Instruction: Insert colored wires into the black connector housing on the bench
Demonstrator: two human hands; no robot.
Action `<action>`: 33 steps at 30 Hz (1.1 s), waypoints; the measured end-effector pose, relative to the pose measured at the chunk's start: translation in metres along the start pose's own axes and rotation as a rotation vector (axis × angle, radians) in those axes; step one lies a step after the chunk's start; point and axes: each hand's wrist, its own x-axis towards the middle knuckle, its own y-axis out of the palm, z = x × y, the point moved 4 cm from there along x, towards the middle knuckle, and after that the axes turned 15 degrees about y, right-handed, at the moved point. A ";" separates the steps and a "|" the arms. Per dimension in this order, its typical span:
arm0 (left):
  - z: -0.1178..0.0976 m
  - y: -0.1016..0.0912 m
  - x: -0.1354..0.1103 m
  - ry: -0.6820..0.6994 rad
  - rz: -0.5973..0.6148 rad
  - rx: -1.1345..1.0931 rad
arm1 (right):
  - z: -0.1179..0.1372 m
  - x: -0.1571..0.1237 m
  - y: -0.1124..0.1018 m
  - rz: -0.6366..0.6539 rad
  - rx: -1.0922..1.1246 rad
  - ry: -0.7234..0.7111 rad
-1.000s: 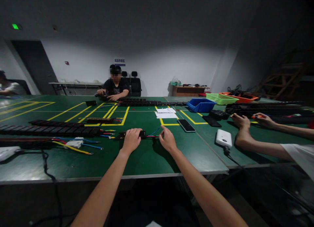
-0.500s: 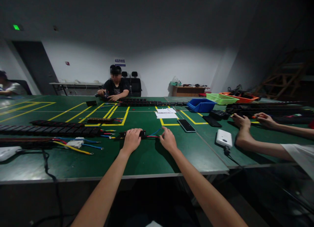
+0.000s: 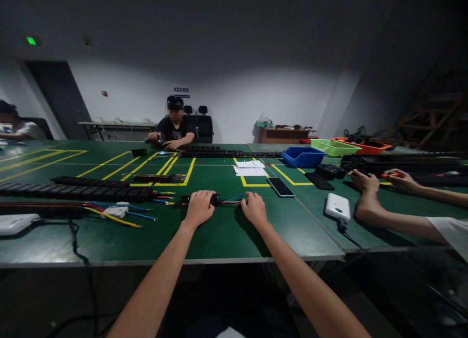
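Note:
My left hand [image 3: 199, 207] is closed over a small black connector block [image 3: 214, 198] on the green table [image 3: 219, 231]. Red and blue wires [image 3: 232, 200] run from the block's right end. My right hand [image 3: 253, 207] lies on those wires with its fingers curled onto them. Both forearms reach in from the bottom edge.
Long black linked strips [image 3: 73, 191] and loose coloured wires [image 3: 120, 214] lie to the left. A dark phone [image 3: 280, 186], white papers [image 3: 250, 168], a blue bin [image 3: 302, 156] and a white phone [image 3: 338, 206] sit to the right. A neighbour's hands [image 3: 365, 182] work at right. A seated person [image 3: 173, 126] is opposite.
My right hand has dropped from a raised pinch to rest lower on the wires. The view has shifted slightly rightward. My left hand stays on the block.

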 end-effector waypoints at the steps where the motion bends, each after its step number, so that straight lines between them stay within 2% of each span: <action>1: 0.000 0.000 0.000 -0.002 0.000 -0.001 | 0.000 0.000 0.000 -0.003 0.020 -0.007; 7: -0.003 -0.001 0.000 -0.017 -0.002 0.002 | 0.007 -0.003 -0.005 0.006 0.262 -0.175; 11: -0.004 -0.001 0.000 -0.026 -0.014 0.009 | 0.011 -0.007 -0.008 0.025 0.338 -0.256; 14: -0.005 0.000 0.000 -0.031 -0.014 0.006 | 0.010 -0.006 -0.008 0.014 0.306 -0.207; 19: -0.004 0.001 0.001 -0.035 -0.013 0.024 | 0.005 -0.002 -0.008 -0.050 0.137 -0.025; 24: -0.004 0.001 0.001 -0.033 -0.020 0.003 | 0.005 -0.005 -0.012 -0.016 -0.020 0.086; 28: -0.004 0.001 0.001 -0.042 -0.011 0.007 | 0.006 -0.006 -0.013 0.033 -0.063 0.091; 33: -0.004 0.000 0.001 -0.045 0.003 0.007 | 0.010 -0.007 -0.011 0.040 0.008 -0.035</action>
